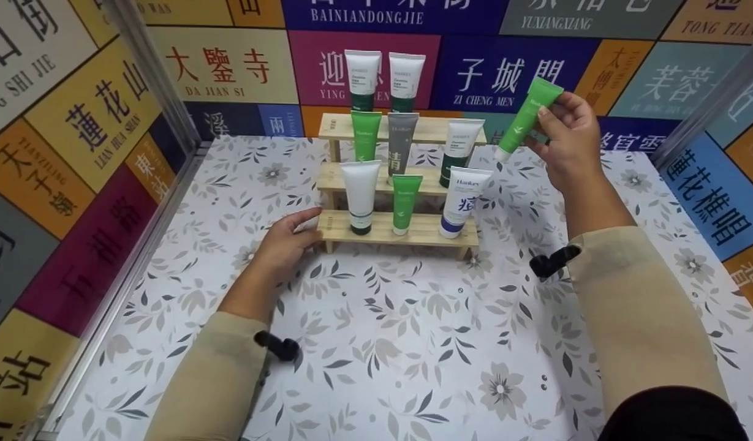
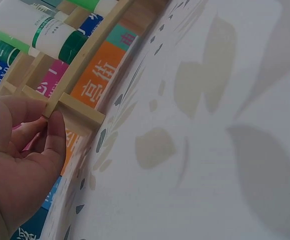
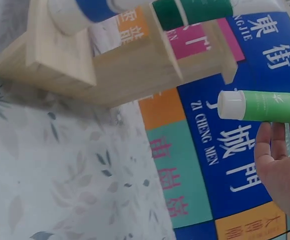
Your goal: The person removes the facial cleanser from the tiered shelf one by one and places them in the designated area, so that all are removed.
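Observation:
My right hand (image 1: 569, 138) holds a green squeeze tube (image 1: 526, 119) in the air to the right of a three-step wooden display stand (image 1: 382, 228). The tube tilts, its white cap pointing down and left; in the right wrist view that cap (image 3: 231, 105) faces the stand. At the stand's lower left end, my left hand (image 1: 284, 245) pinches the corner of the bottom step, as the left wrist view shows with thumb and fingers (image 2: 56, 142) at the wood. On the bottom step stand a white tube (image 1: 359, 195), a green tube (image 1: 405, 202) and a white-and-blue tube (image 1: 464, 199).
The middle step carries another green tube (image 1: 366, 138), a grey tube (image 1: 401, 144) and a white-and-dark-green tube (image 1: 459, 150). Two more white-and-green tubes (image 1: 363, 76) stand on top. Leaf-patterned cloth (image 1: 376, 343) covers the table; colourful lettered panels (image 1: 229, 64) rise behind and beside it.

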A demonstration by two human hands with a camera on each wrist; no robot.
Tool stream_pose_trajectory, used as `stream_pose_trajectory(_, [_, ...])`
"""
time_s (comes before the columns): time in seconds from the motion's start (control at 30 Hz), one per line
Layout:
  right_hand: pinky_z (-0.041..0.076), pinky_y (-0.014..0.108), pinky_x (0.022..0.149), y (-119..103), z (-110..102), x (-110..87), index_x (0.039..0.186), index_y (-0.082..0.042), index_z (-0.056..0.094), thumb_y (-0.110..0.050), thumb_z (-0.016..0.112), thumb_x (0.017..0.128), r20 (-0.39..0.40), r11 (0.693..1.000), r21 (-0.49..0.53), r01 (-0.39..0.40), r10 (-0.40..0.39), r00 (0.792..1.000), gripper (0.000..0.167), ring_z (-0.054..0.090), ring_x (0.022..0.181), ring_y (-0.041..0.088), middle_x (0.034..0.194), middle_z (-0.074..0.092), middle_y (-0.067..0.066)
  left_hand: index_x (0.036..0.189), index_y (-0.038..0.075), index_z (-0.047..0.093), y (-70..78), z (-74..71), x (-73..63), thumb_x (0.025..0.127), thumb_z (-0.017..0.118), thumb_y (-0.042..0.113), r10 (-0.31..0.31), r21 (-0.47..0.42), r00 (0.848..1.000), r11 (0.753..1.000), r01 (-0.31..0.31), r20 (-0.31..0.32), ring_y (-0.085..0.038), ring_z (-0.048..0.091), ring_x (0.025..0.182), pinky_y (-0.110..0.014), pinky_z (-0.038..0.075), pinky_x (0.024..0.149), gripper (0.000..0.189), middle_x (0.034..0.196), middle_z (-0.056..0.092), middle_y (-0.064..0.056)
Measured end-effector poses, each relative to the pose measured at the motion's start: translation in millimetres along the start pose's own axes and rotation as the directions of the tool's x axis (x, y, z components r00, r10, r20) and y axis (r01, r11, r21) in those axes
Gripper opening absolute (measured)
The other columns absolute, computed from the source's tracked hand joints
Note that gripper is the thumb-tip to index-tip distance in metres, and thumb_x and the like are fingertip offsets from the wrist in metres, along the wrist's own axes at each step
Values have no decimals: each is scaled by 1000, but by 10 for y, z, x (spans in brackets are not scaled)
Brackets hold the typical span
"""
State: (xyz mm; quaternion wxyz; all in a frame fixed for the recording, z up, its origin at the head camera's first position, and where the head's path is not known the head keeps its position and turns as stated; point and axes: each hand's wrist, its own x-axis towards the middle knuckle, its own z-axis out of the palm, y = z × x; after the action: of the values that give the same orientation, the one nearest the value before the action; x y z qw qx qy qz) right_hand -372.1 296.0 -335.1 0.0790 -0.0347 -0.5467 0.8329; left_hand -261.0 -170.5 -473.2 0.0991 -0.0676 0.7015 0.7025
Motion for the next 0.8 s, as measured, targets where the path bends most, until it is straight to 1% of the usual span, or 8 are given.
stream_pose_trajectory(0.13, [62,38,87,151,-145,28,134,-19,57,-7,77,98,-20,1000,-17,-26,25,999,43,68,113,23,132,64,4,157,12,54,-1,-1,-4,102,62,3,0,12,1000,1000,0,2,-18,69,124,-21,56,97,57,150,64,-15])
stream_pose_trajectory(0.27, [59,36,86,301,-286,58,133,-20,58,-9,78,97,-38,997,-52,-50,48,998,43,69,102,19,125,63,2,157,12,54,11,7,-7,103,61,3,-1,-8,1000,1000,1,5,-18,69,123,-21,55,98,56,152,62,-16])
stream_pose_trajectory(0.37, [59,35,87,414,-388,70,133,-21,58,-11,78,98,-61,992,-74,-98,94,994,42,67,100,16,123,62,0,157,12,54,20,16,-6,103,61,2,-1,-12,1000,1000,1,5,-20,69,125,-23,55,99,55,153,62,-16])
stream_pose_trajectory(0.5, [54,41,105,552,-469,89,140,-23,57,-15,77,99,-96,978,-111,-176,165,982,47,66,107,16,128,61,-1,157,12,54,27,15,-4,104,60,3,-5,-4,1000,1000,5,4,-22,68,129,-26,54,102,55,153,62,-15])
stream_pose_trajectory(0.6, [48,43,113,664,-503,97,146,-23,54,-16,76,100,-104,966,-113,-232,221,970,52,66,113,16,131,61,-1,157,13,54,22,2,-2,104,60,2,-11,-7,1000,1000,11,1,-22,67,129,-26,55,103,55,153,62,-15])
stream_pose_trajectory(0.67, [50,40,110,741,-523,101,149,-23,52,-16,75,100,-102,960,-105,-261,251,963,54,67,113,17,131,62,-2,157,13,54,16,-5,1,104,61,3,-11,-5,1000,1000,11,0,-22,68,128,-25,55,101,55,152,62,-15])
stream_pose_trajectory(0.73, [53,36,103,807,-543,101,151,-22,51,-15,74,101,-99,954,-104,-283,273,957,55,67,111,16,129,62,-1,157,13,55,8,-9,4,103,61,3,-9,0,1000,1000,9,-2,-22,68,128,-24,56,100,55,151,63,-15])
stream_pose_trajectory(0.8, [55,33,98,860,-556,107,152,-21,50,-14,72,102,-108,945,-125,-303,291,951,55,67,110,16,126,62,-2,157,13,55,3,-10,1,103,61,3,-5,9,1000,1000,5,-1,-22,68,128,-23,56,99,55,151,63,-15])
